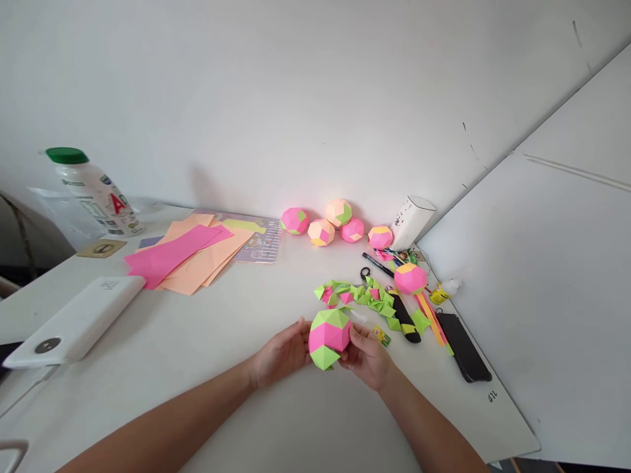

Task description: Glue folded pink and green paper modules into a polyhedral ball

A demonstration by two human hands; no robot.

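A faceted paper ball in pink and green is held low over the desk, a loose green flap hanging at its underside. My left hand cups its left side with the fingers closed against it. On the right edge, my right hand pinches it between thumb and fingers. Just beyond the ball lies a heap of small folded green and pink paper pieces. A small printed yellow-green packet is beside my right hand.
Several paper balls line the wall. Right: a pink-yellow ball, glue bottle, black-yellow tool, phone and white cylinder. Left: pink and orange paper sheets, a white device and a green-capped bottle.
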